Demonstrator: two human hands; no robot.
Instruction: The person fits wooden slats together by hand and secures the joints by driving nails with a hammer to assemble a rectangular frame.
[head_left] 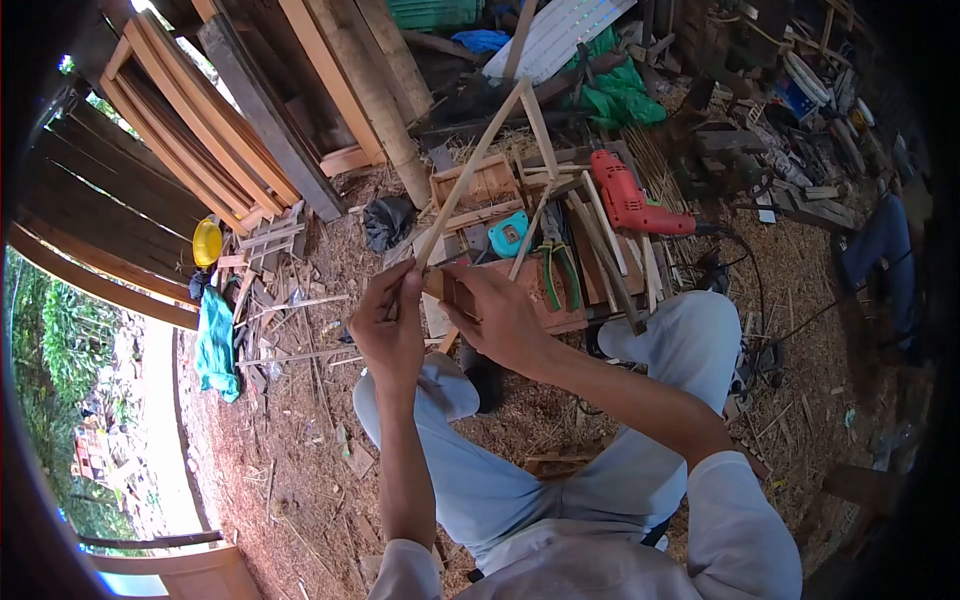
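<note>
Evidently light, stiff, prob. fragile wood frame (470, 172), best held at near end, where L hand (390, 325) pinches it; R hand (500, 318) alongside, grip unclear.

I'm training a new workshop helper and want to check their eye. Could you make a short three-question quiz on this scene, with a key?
1. Multiple choice: what colour are the handles of the pliers? A) white B) green C) orange
2. True or false: the left hand is gripping the red drill.
3. Fill in: in the picture, the turquoise tape measure lies to the ____ of the pliers.

Key: 1: B. 2: False; the left hand grips a thin wooden strip, and the red drill lies apart. 3: left.
</note>
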